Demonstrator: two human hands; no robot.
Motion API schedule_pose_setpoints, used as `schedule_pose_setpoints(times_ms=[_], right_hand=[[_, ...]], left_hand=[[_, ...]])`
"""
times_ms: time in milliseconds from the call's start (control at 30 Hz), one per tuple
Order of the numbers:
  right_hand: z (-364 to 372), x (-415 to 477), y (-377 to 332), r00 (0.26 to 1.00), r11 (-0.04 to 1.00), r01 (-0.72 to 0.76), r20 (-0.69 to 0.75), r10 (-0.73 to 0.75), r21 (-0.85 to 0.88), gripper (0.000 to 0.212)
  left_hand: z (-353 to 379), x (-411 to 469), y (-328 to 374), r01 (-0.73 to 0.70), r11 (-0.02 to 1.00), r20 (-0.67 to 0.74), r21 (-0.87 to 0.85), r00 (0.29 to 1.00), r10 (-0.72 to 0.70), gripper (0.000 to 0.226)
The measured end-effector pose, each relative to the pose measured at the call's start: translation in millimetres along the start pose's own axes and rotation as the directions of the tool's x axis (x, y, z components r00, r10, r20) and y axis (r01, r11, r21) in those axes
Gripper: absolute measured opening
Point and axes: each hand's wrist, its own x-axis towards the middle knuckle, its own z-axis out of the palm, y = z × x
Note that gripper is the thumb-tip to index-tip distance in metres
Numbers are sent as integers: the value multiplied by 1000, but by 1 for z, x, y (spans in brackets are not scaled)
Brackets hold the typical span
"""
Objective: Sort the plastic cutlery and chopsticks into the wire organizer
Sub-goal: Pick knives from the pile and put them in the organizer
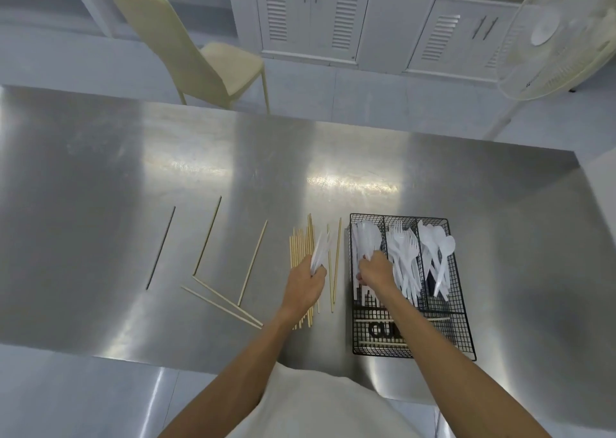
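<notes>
A black wire organizer (461, 307) sits on the steel table at the right. Its three upper compartments hold white plastic knives (366, 237), forks (405, 254) and spoons (436, 254). My right hand (375, 271) is inside the left compartment, fingers curled on the white knives there. My left hand (305, 287) grips a bunch of white plastic cutlery (320, 251) just left of the organizer, above a pile of wooden chopsticks (301, 251). Loose chopsticks (253, 261) lie spread further left. Two chopsticks lie in the organizer's front compartment (383, 343).
A dark chopstick (161, 247) lies at the far left of the scattered ones. Behind the table stand a cream chair (200, 51), white cabinets (316, 14) and a fan (560, 34) at the right. The table's near edge (133, 357) runs close to my body.
</notes>
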Motion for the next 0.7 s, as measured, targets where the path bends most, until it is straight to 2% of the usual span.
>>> schedule_pose_setpoints(times_ms=[133,233,333,400,567,700], right_hand=[[-3,6,-4,999,998,17,48,-14,-58,19],[-7,3,-6,999,998,26,23,-24,-61,8],[-9,0,-9,995,980,87,-34,-95,-181,37],[-10,-6,-12,990,965,120,-51,-135,-235,43],[-23,-15,-12,980,951,119,-118,-158,-286,36],[-43,-20,1,986,969,78,-126,-110,-235,23]], left_hand=[[-4,4,1,6,1000,-46,0,999,-6,13],[-4,6,2,22,1000,-54,-19,998,-23,13],[3,8,6,47,997,-34,-59,998,-49,16],[9,11,12,73,994,-3,-86,997,-74,19],[29,23,43,114,990,113,-80,988,-104,7],[55,34,72,126,992,177,4,976,-125,12]])
